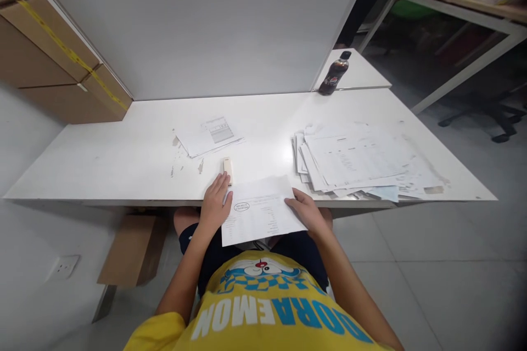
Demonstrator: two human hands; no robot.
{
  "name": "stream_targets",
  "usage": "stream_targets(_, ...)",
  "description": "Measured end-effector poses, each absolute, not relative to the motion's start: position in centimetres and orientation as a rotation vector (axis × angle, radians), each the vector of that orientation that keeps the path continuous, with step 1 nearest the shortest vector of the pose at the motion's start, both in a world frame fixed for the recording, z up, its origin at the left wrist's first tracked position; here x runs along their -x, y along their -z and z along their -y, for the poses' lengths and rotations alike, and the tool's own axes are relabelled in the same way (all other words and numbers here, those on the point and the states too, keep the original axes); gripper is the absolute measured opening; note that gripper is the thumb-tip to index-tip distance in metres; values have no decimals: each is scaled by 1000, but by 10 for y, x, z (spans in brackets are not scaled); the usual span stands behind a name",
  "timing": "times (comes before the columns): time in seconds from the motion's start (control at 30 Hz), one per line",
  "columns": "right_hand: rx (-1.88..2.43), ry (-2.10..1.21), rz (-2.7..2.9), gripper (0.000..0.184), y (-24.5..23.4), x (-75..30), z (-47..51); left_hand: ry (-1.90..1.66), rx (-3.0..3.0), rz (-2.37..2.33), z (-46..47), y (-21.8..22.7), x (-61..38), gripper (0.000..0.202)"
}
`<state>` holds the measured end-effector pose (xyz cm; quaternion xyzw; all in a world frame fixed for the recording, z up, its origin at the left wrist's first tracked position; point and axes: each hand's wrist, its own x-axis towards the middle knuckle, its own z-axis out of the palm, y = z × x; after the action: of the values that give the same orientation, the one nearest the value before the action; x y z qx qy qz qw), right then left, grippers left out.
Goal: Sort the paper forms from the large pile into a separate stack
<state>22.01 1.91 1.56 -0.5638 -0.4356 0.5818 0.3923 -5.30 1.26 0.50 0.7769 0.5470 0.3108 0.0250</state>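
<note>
My right hand (307,209) pinches the right edge of a printed sheet of paper (257,219), thumb on top and fingers beneath. An oval stamp mark shows on the sheet, which hangs partly over the table's front edge above my lap. My left hand (217,204) lies at the sheet's left side, fingers stretched out and thumb apart, close to the paper's edge. Its fingertips touch the near end of a small cream-coloured stapler (228,164) and partly cover it. Whether more sheets lie under the top one I cannot tell.
A thick, uneven stack of papers (354,156) lies on the right of the white table (135,159). Farther left is a smaller paper pile (209,137). A cola bottle (334,74) stands at the back right. Cardboard boxes (99,98) fill the left corner.
</note>
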Motion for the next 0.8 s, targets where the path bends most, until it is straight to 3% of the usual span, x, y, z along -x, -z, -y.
stream_targets(0.17, 1491, -1397, 1130, 44, -18, -225, -25, -947, -2337, -1633, -15, -18, 61, 45)
stream_targets(0.8, 1519, -1426, 1177, 43, -11, -235, -28, -864, -2226, -1675, -6, -4, 54, 63)
